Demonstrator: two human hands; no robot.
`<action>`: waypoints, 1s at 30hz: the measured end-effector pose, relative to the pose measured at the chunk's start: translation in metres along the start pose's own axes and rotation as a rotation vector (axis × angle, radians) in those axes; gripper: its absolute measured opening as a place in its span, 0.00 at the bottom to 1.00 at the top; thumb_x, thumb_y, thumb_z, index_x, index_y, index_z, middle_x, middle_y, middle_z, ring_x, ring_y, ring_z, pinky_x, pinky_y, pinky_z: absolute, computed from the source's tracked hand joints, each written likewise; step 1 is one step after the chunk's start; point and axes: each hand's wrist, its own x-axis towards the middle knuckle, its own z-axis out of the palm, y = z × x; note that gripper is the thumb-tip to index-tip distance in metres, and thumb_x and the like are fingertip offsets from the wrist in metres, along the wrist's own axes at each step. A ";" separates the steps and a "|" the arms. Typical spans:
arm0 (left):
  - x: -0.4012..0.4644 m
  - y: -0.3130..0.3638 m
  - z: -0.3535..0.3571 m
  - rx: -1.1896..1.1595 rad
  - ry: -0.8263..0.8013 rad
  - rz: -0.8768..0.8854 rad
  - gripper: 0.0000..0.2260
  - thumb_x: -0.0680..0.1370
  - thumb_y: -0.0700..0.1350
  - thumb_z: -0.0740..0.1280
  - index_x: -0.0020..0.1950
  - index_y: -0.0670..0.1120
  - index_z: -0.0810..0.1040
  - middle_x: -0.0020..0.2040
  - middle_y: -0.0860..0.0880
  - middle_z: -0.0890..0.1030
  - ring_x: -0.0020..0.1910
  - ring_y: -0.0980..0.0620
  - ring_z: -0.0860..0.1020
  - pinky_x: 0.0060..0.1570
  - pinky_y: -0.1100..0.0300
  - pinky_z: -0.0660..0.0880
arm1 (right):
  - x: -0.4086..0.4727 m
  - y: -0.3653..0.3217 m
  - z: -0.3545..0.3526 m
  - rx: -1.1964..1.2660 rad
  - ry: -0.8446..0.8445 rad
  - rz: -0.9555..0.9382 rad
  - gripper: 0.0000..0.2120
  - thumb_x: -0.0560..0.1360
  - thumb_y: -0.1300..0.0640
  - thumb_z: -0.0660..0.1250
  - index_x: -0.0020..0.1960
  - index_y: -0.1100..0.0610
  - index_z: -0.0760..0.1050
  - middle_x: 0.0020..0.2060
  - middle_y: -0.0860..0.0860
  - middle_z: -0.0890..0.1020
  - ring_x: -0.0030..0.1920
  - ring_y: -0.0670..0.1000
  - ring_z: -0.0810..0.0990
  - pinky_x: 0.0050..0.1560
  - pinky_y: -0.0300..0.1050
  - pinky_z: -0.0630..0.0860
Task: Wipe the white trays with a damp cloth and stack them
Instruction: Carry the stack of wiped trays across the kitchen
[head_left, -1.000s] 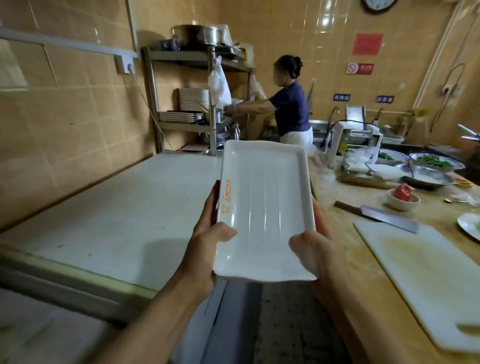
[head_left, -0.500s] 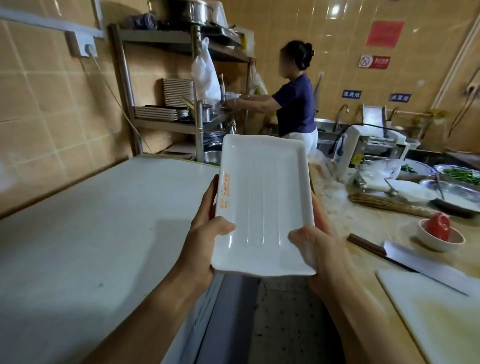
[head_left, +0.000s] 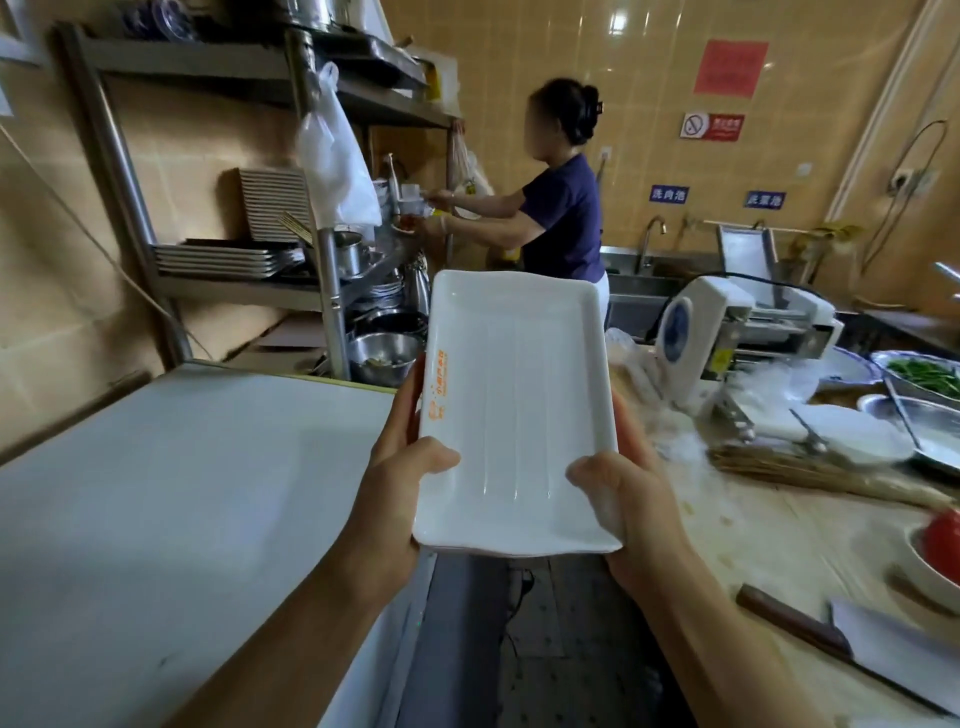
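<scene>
The room is a tiled kitchen with a white counter (head_left: 171, 499) at 9 o'clock, a wooden worktop (head_left: 769, 525) at 3 o'clock, and a narrow aisle between them where I stand. A metal shelf rack (head_left: 311, 218) is at 11 o'clock, and another person (head_left: 561, 208) works beside it at 12 o'clock.

I hold the white tray (head_left: 514, 415) in the air over the aisle, in the centre of my view, its long side pointing away from me. My left hand (head_left: 400, 483) grips the left edge, thumb curled on top and fingers below. My right hand (head_left: 628, 504) grips the near right corner in the same way. At the near edge I seem to see more than one rim, so maybe several trays are stacked; I cannot tell how many.

To do this step well, I think I should keep the tray level, hold both thumbs firm on the rim, and set it flat on the counter at 9 o'clock, away from the knife (head_left: 810, 636) at 4 o'clock. I see no cloth.

Count: two hands, one tray surely visible, one knife, one slicing machine (head_left: 737, 322) at 2 o'clock, one other person.
</scene>
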 end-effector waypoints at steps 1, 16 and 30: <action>0.013 -0.003 -0.001 0.003 0.000 0.007 0.35 0.64 0.38 0.61 0.68 0.63 0.68 0.58 0.52 0.81 0.53 0.47 0.81 0.43 0.52 0.79 | 0.014 0.005 -0.005 0.006 -0.002 0.003 0.41 0.57 0.67 0.60 0.68 0.44 0.69 0.54 0.53 0.80 0.48 0.51 0.82 0.37 0.42 0.78; 0.238 -0.058 0.022 0.121 0.149 0.103 0.36 0.63 0.39 0.61 0.69 0.62 0.67 0.60 0.52 0.79 0.53 0.50 0.80 0.40 0.59 0.78 | 0.252 0.050 -0.103 -0.018 -0.146 0.026 0.38 0.58 0.64 0.60 0.66 0.41 0.70 0.54 0.49 0.81 0.50 0.52 0.81 0.41 0.48 0.78; 0.400 -0.102 -0.012 0.122 0.159 0.129 0.34 0.63 0.38 0.59 0.66 0.63 0.70 0.58 0.53 0.81 0.51 0.52 0.81 0.38 0.61 0.78 | 0.414 0.104 -0.130 -0.027 -0.177 0.063 0.38 0.59 0.63 0.59 0.66 0.38 0.69 0.53 0.49 0.81 0.48 0.53 0.81 0.42 0.50 0.78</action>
